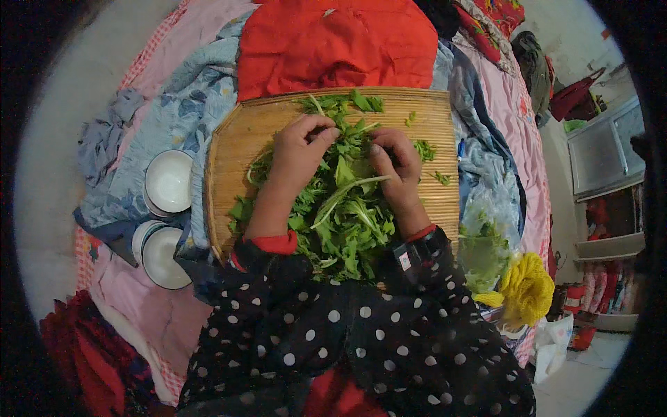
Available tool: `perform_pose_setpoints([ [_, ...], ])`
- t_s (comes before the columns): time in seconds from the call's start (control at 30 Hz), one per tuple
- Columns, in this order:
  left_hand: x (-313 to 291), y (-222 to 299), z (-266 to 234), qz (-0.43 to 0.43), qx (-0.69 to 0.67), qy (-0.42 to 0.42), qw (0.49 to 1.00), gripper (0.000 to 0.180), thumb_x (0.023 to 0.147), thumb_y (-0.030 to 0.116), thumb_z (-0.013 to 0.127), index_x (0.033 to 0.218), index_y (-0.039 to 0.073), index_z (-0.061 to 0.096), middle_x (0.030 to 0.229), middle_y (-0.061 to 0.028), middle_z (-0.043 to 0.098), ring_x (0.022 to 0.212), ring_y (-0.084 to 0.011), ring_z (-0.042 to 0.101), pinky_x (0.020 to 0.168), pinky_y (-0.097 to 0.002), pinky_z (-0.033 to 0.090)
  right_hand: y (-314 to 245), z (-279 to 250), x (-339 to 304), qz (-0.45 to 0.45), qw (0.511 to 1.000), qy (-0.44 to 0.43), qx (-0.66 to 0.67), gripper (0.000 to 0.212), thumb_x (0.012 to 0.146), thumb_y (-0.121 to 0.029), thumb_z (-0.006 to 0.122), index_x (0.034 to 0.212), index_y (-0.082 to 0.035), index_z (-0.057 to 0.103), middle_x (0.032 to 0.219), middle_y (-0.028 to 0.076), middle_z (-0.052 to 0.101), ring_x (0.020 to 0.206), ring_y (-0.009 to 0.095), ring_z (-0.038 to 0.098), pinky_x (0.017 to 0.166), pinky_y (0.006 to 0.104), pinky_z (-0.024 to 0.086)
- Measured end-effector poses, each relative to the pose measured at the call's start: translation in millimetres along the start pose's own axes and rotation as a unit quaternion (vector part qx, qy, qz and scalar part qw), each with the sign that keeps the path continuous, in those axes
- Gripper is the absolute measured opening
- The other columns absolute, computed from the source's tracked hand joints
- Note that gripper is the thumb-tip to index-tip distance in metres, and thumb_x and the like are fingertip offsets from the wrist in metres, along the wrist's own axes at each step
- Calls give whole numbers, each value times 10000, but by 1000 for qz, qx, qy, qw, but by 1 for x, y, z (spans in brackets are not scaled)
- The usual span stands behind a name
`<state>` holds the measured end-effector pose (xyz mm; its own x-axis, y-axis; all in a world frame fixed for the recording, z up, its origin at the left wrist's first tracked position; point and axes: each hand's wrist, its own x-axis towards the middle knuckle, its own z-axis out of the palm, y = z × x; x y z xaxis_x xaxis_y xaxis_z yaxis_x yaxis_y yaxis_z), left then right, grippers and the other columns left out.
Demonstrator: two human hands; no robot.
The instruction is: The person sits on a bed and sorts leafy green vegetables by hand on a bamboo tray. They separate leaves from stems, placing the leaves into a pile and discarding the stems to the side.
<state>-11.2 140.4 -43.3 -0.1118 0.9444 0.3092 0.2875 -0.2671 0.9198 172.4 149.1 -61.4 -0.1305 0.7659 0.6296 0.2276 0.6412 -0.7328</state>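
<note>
A heap of leafy greens (347,215) with pale stems lies on a ribbed wooden board (226,167) in front of me. Over the far part of the heap, my left hand (301,153) is closed in a pinch on some of the greens. Facing it on the right, my right hand (399,167) has its thumb and fingers curled together on a leafy sprig. The exact bits between the fingertips are small and partly hidden. Loose leaves (367,102) lie near the board's far edge, and small scraps (425,150) rest to the right.
White bowls (169,181) stand left of the board, with more stacked white bowls (167,257) nearer me. Beyond the board is a red cloth (340,48). At right are a clear plastic bag of greens (484,250) and a yellow knitted item (528,288). Bedding (208,90) lies underneath.
</note>
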Motion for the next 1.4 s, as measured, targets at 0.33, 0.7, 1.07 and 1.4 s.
perform_pose_setpoints([
  [0.33, -7, 36, -41, 105, -83, 185, 974, 228, 765, -25, 619, 974, 25, 541, 782, 7, 550, 697, -57, 515, 630, -201, 433, -15, -7, -1, -64, 993, 99, -5, 96, 757, 4, 575, 853, 5, 565, 903, 146, 597, 855, 251, 573, 776, 333, 444],
  [0.7, -18, 31, -34, -40, -104, -101, 989, 458, 728, 5, 657, 1162, 37, 514, 784, 10, 520, 689, -63, 481, 630, -207, 423, -55, -33, 9, -60, 991, -118, -13, 260, 711, -129, 665, 915, 1, 570, 923, 137, 583, 898, 289, 555, 799, 348, 429],
  [1.07, -79, 24, -124, -154, 147, -99, 972, 548, 666, 119, 728, 1172, 43, 533, 869, -36, 506, 686, -109, 498, 653, -235, 444, -57, -44, -18, 24, 948, -274, -158, 742, 663, -398, 732, 1264, -70, 446, 1319, 179, 396, 1227, 355, 366, 1003, 413, 306],
  [1.4, -127, 16, -91, -28, 348, -193, 917, 698, 627, 165, 732, 1221, 24, 392, 1117, -224, 495, 999, -402, 507, 834, -430, 435, -44, -36, -32, 8, 948, -235, -212, 530, 769, -297, 652, 1207, -46, 492, 1250, 154, 460, 1168, 314, 407, 982, 384, 310],
])
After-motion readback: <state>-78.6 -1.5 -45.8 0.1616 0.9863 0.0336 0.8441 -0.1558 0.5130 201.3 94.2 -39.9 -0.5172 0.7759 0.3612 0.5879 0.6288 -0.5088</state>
